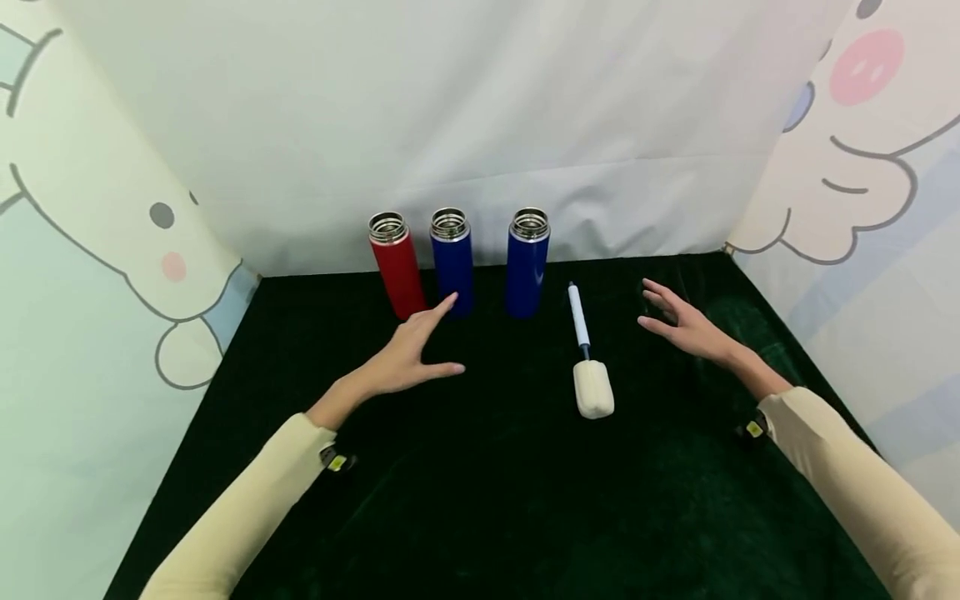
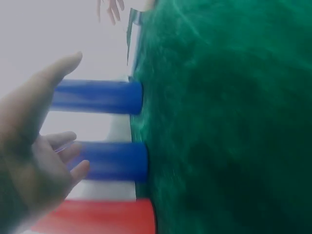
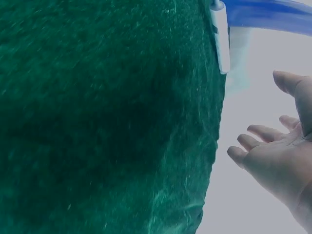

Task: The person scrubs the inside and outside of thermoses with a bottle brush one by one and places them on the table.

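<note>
Three lidless bottles stand in a row near the back of the dark green cloth: a red bottle [image 1: 399,271] on the left, a blue bottle [image 1: 453,265] beside it, and another blue bottle [image 1: 527,271] farther right. My left hand [image 1: 408,350] hovers in front of the red and middle bottles, thumb spread from the fingers, holding nothing. A bottle brush [image 1: 594,390] with a cream sponge head and white handle lies on the cloth, its head toward me. To the right of the brush, my right hand [image 1: 686,329] is raised, fingers relaxed and holding nothing.
Dark green cloth [image 1: 480,500] covers the table. A white curtain [image 1: 480,100] hangs right behind the bottles, and side panels with cartoon animals [image 1: 112,250] flank the table. A small device is strapped at each wrist.
</note>
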Available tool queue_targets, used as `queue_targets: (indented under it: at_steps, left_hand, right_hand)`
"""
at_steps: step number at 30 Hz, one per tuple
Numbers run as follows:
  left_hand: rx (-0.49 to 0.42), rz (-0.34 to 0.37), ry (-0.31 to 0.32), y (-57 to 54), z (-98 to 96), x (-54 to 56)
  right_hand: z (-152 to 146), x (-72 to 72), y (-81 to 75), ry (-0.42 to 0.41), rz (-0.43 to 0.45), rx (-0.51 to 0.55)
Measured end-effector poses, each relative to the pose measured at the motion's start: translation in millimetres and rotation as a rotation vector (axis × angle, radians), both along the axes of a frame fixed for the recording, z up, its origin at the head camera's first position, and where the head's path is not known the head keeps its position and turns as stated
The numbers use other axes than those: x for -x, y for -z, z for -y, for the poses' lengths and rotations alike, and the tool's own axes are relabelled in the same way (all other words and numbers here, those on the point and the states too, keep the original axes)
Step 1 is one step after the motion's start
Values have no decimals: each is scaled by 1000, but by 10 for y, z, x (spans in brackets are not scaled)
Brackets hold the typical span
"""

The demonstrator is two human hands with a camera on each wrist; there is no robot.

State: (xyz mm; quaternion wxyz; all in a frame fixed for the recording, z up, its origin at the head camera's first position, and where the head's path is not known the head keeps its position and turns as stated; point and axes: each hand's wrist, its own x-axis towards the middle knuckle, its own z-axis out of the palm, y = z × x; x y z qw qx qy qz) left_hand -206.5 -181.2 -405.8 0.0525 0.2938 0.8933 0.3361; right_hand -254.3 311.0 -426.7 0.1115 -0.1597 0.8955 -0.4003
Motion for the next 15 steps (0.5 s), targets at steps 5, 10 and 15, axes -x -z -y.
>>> queue_targets:
  at_steps: [5, 10, 15]
  left_hand:
    - [-75, 32, 33, 73, -339, 226]
    - [-156, 90, 24, 122, -567, 414]
    - [-235, 161, -31, 135, -760, 607]
  right_hand:
    - [98, 66, 39, -32, -11, 38]
    - [173, 97, 51, -45, 49, 107]
    - [237, 165, 63, -46, 156, 206]
